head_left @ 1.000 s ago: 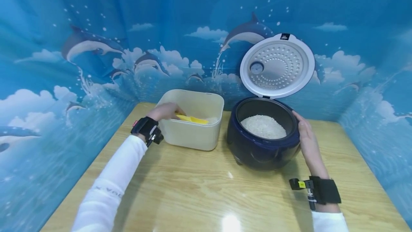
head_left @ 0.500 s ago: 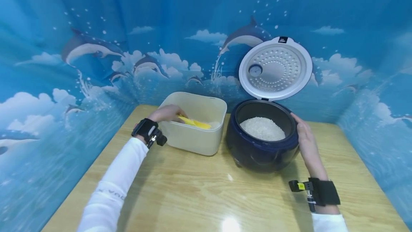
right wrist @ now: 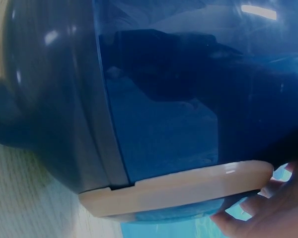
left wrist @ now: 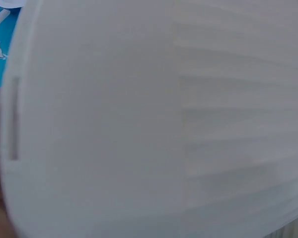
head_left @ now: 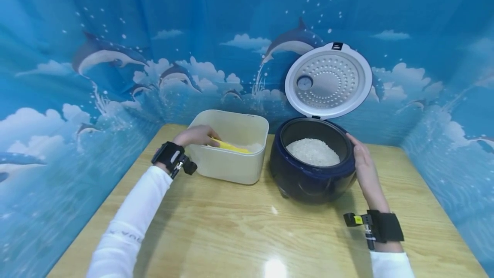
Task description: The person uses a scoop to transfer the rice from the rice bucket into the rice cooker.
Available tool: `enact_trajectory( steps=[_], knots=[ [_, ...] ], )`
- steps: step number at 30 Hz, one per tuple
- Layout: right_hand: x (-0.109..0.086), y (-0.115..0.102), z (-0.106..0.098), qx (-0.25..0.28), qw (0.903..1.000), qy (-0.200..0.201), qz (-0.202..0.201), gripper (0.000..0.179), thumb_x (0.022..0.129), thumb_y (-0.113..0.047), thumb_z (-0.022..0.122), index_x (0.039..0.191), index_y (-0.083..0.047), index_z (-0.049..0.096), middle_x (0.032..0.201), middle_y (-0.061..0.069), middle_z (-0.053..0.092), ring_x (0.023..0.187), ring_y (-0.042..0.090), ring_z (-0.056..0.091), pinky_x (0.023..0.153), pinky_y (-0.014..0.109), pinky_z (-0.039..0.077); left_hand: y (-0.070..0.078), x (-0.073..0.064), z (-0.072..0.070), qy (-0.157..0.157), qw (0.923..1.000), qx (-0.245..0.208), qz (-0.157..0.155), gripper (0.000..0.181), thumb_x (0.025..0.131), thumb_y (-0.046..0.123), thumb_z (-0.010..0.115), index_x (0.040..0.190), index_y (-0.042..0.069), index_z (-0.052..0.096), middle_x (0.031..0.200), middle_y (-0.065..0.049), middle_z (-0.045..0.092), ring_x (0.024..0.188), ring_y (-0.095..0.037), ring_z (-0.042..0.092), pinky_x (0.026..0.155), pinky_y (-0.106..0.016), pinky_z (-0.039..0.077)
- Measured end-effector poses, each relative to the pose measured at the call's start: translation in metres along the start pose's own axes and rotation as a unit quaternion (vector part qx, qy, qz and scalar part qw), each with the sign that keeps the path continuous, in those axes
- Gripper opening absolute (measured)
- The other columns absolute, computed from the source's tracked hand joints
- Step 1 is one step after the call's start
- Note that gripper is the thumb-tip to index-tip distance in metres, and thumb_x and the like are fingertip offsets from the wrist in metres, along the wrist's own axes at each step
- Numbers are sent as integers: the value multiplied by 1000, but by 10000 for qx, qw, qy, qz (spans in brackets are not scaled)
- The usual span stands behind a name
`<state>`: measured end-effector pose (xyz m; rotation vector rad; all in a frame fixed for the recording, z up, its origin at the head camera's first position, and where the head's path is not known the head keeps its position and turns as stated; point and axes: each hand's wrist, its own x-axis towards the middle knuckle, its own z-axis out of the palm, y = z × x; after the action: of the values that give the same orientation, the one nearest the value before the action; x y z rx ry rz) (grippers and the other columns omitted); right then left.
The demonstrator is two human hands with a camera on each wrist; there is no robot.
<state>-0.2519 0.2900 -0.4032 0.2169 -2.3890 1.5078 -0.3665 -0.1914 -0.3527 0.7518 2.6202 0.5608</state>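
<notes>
A cream rice bin stands at the back left, with white rice low inside it. My left hand reaches over its left rim and grips a yellow scoop, whose front part is partly hidden behind the bin's near wall. In the left wrist view the bin's pale ribbed wall fills nearly everything. Beside the bin, a dark blue rice cooker has its lid raised and a mound of rice in the pot. My right hand rests against the cooker's right side, fingers extended.
Both containers stand near the back of a wooden table. A blue dolphin-print curtain closes off the back and both sides. The raised lid leans back close to that curtain.
The scoop first moves a little right, then dips lower behind the bin's near wall, so less of it shows. The right hand stays against the cooker. The view shifts slightly.
</notes>
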Motion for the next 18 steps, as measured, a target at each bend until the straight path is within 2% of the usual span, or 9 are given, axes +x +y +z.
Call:
enact_trajectory(
  steps=[4, 10, 15, 18],
  knots=[
    [0, 0, 0, -20, 10000, -10, -21, 55, 113, -34, 20, 159, -7, 31, 163, 23, 25, 150, 44, 16, 119, 61, 8, 3, -5, -3, 156, 9998, -1, -91, 32, 103, 21, 61, 128, 3, 69, 115, -11, 72, 99, -23, 66, 85, -39, 53],
    [-1, 1, -1, 61, 10000, -18, 26, 55, 113, -35, 19, 159, -8, 30, 164, 22, 23, 151, 45, 14, 118, 64, 6, 12, -14, -9, 450, 9985, -9, -321, 37, 103, 21, 61, 135, 3, 64, 124, -15, 69, 110, -32, 65, 94, -47, 52],
    [0, 1, 0, 25, 10000, 3, 53, 55, 113, -34, 19, 159, -6, 30, 164, 23, 23, 150, 45, 15, 119, 63, 8, 18, -24, -11, 922, 9938, 370, -496, 40, 99, 22, 68, 136, 7, 65, 134, -18, 64, 125, -39, 57, 104, -57, 43],
    [0, 0, -1, 56, 10000, -11, 54, 55, 113, -33, 18, 159, -6, 29, 164, 23, 22, 151, 45, 14, 119, 63, 7, 19, -34, -13, 1224, 9901, 429, -532, 41, 96, 20, 72, 134, 8, 66, 134, -18, 65, 122, -38, 59, 101, -57, 44]
  ],
)
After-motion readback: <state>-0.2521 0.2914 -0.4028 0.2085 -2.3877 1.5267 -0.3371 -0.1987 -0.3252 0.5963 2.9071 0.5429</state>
